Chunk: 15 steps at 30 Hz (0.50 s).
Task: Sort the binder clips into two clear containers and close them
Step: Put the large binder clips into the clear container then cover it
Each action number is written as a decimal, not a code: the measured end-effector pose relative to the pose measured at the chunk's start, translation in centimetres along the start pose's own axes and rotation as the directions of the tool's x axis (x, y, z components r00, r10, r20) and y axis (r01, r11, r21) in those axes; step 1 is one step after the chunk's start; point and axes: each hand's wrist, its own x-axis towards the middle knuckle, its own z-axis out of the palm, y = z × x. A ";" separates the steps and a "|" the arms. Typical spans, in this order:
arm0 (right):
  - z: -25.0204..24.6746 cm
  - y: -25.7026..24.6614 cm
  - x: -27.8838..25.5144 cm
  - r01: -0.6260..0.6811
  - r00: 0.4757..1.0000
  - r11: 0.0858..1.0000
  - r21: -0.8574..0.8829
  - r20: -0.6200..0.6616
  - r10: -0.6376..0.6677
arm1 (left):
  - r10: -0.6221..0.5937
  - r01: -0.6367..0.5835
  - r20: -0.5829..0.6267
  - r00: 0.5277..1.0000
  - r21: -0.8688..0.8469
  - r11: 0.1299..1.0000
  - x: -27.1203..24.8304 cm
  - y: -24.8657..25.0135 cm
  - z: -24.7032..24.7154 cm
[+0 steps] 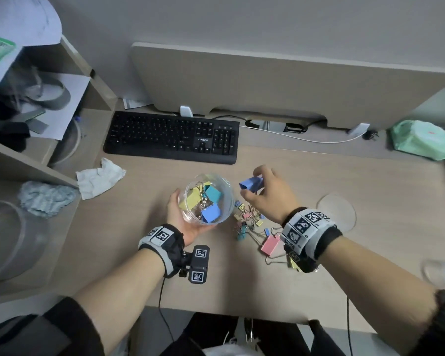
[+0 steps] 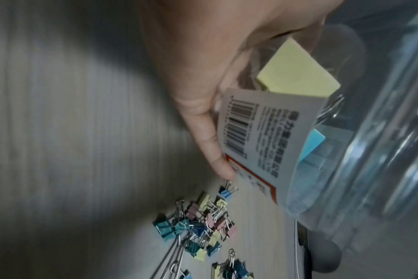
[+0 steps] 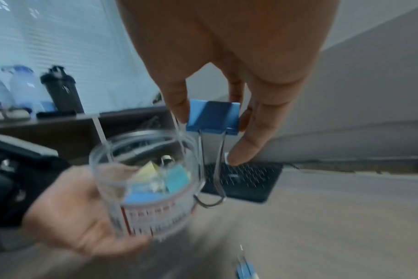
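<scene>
My left hand (image 1: 180,222) cups a clear round container (image 1: 222,199) above the desk, its mouth tilted toward me. Inside lie large yellow, teal and blue binder clips (image 1: 206,201). The container's barcode label (image 2: 258,132) shows in the left wrist view beside my fingers (image 2: 210,147). My right hand (image 1: 265,196) pinches a large blue binder clip (image 1: 251,183) just right of the container's rim; in the right wrist view that blue clip (image 3: 214,118) hangs with its wire handles down beside the container (image 3: 146,181). A pile of small coloured clips (image 1: 247,222) and a large pink clip (image 1: 270,244) lie on the desk under my right wrist.
A clear round lid (image 1: 337,211) lies flat to the right. A black keyboard (image 1: 172,137) sits behind, crumpled tissues (image 1: 98,179) to the left, a green packet (image 1: 421,142) at the back right. Another large clear container (image 1: 8,240) stands at the far left by the shelf.
</scene>
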 end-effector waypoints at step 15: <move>0.9 -6.6 -0.6 0.494 0.866 0.835 -0.242 0.226 -0.447 | -0.033 0.025 0.074 0.997 0.114 0.993 -0.3 -0.3 3.0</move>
